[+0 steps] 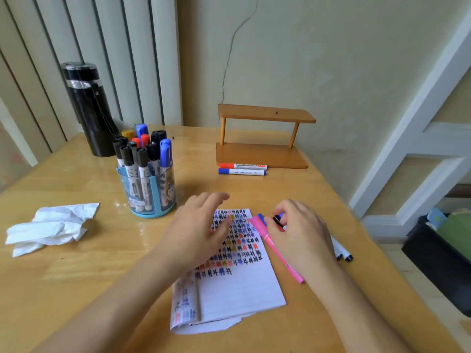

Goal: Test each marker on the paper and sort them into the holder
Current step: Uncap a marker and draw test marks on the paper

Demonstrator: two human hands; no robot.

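A sheet of paper [237, 284] covered in rows of coloured test marks lies on the wooden table [102, 263]. My left hand [196, 230] rests flat on its upper left part, fingers straight. My right hand [300, 230] is beside the paper's right edge, its fingers curled round a black-capped marker [276, 219] in a small cluster with blue and red caps. A pink marker [277, 253] lies along the paper's right edge, partly under that hand. The clear blue holder [150, 194] stands to the left, full of several capped markers [142, 154].
A red marker [242, 166] and a blue marker [242, 171] lie in front of a small wooden shelf [262, 154]. Two more markers [341, 250] poke out behind my right wrist. A crumpled tissue [51, 228] lies at the left, a black flask [89, 108] behind the holder.
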